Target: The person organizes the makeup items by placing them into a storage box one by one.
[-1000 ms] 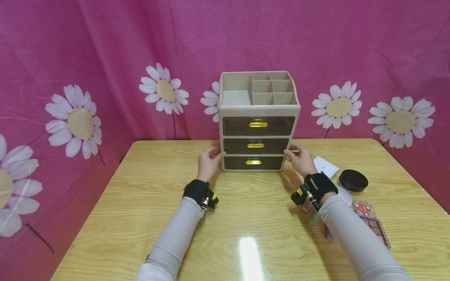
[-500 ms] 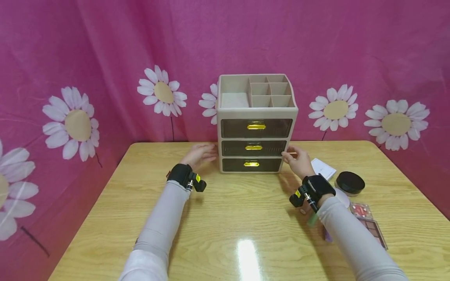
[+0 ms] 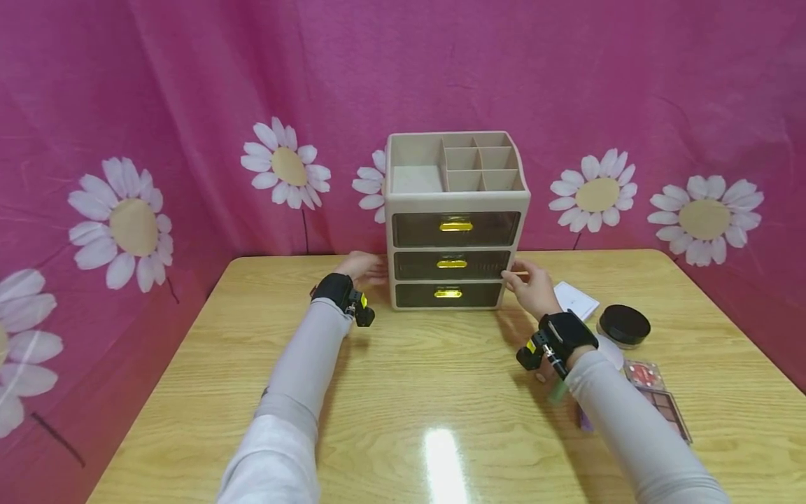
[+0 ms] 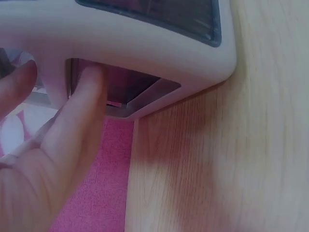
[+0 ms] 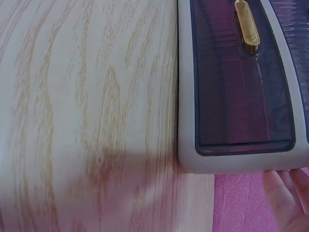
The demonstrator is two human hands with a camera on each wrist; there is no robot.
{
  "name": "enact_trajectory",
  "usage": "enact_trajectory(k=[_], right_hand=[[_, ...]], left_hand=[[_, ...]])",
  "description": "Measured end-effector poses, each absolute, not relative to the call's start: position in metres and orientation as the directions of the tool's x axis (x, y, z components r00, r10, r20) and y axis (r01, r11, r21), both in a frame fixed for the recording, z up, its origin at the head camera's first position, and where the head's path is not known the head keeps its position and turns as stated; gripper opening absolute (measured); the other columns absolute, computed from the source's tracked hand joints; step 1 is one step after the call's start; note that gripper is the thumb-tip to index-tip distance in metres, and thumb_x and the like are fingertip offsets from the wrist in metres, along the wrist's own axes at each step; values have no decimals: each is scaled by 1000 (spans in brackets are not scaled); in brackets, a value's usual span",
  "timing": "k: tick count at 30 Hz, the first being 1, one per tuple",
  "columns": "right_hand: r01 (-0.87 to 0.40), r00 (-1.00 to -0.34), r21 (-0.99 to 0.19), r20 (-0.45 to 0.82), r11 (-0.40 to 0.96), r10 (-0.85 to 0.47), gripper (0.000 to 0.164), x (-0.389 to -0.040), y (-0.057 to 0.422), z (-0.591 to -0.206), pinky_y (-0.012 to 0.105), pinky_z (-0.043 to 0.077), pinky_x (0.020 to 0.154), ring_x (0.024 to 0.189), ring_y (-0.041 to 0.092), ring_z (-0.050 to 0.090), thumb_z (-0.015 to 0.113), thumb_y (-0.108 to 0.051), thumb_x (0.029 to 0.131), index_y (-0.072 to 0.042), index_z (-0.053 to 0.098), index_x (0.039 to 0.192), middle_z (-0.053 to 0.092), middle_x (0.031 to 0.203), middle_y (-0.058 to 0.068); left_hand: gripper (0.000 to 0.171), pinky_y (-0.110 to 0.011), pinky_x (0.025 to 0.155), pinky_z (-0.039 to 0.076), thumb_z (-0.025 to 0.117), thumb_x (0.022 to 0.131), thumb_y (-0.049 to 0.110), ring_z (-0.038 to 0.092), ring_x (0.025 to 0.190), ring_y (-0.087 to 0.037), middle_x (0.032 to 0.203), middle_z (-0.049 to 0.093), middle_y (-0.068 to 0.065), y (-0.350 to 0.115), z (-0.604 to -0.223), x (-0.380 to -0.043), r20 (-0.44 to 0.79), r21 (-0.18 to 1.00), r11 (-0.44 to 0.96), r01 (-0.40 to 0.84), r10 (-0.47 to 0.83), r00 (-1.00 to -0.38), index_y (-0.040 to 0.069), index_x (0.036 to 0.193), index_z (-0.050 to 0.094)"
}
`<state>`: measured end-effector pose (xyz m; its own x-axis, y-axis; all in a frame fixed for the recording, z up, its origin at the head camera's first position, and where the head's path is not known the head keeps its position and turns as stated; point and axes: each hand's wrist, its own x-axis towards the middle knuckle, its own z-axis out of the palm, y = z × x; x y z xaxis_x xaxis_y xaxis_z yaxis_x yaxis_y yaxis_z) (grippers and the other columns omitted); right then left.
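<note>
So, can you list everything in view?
Table: one, light wood, below
Organizer: one, beige, on table
Drawers: three, dark, in organizer
Handles: three, gold, on drawers
Flat item: one, white, right of organizer
Jar: one, black-lidded, right of flat item
Disc: one, pale, near jar
Compact: one, reddish, nearer than jar
Palette: one, brownish, beside compact
Small items: three; purple, green, pinkish; on table, partly hidden
Curtain: one, pink, behind table
Daisies: six, white, on curtain
Sleeves: two, pale, foreground
Wristbands, cameras: two each, black, at sleeve ends
Left fingers: one set, bare, in organizer's side opening
Right fingers: one set, bare, touching organizer
</note>
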<state>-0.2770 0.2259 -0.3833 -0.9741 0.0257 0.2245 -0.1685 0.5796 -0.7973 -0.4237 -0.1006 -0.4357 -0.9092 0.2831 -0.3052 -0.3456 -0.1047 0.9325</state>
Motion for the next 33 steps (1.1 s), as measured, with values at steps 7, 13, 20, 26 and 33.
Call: enact_trajectory(k=[7,13,20,26,33], right_hand=[[-169,-976,-803,218,571,17,38,-278,225,-386,30,49,80,107,37,53,50,-16,95,9,47,123,50,119,27],[-165,-977,-803,212,573,15,37,-281,226,-386,29,48,79,107,37,53,50,-17,95,8,47,122,50,119,26],[-153,-981,-800,195,580,11,37,-280,228,-381,26,48,79,108,36,52,49,-19,95,7,47,121,50,119,25],[-169,-980,-785,200,596,-14,35,-279,229,-377,21,50,74,104,37,54,50,-16,95,7,48,122,52,115,25],[-175,-984,-646,141,743,-109,44,-271,230,-359,51,43,91,110,45,49,50,-17,95,9,41,129,48,123,30]], left_hand=[[23,-41,80,53,56,81,-6,60,94,-33,103,60,-22,-110,-473,-467,-311,932,-98,-349,279,-909,-9,103,59],[24,-37,77,55,55,78,-11,60,87,-30,99,58,-22,-99,-415,-414,-305,946,-43,-320,209,-929,-12,102,55],[31,-37,84,52,50,84,-11,59,97,-31,110,57,-24,-87,-388,-390,-340,940,11,-342,153,-928,-11,115,51],[32,-39,82,53,57,81,-11,60,95,-31,107,59,-23,-93,-415,-419,-339,936,-38,-351,179,-924,-10,113,54],[37,-36,90,48,47,86,-11,59,96,-27,115,55,-24,-86,-361,-362,-364,930,14,-367,153,-918,-11,123,47]])
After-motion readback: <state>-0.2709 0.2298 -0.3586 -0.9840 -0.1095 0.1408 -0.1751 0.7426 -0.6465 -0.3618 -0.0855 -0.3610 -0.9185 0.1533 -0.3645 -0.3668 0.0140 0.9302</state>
